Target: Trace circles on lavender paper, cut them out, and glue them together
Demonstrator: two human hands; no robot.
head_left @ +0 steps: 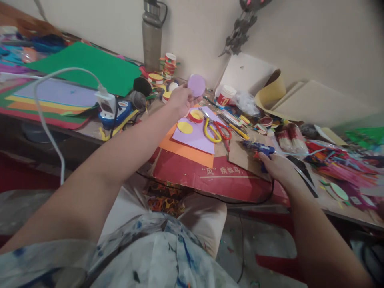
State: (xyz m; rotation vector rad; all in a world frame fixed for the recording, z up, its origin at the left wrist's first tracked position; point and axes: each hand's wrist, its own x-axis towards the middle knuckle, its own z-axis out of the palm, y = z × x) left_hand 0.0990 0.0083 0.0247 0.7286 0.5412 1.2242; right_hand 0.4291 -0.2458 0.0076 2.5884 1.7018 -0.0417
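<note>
My left hand is raised over the craft table and pinches a round lilac paper disc by its edge. My right hand is wrapped round the handle of a blue glue gun, which rests on a piece of brown cardboard. Between my hands lie a lilac paper sheet with a yellow disc on it, an orange sheet, a red-rimmed ring and yellow-and-red scissors.
A big green sheet and stacked coloured sheets lie at the left, with a white cable and charger. A metal bottle stands by the wall. Glue sticks, a small tub and scraps crowd the right.
</note>
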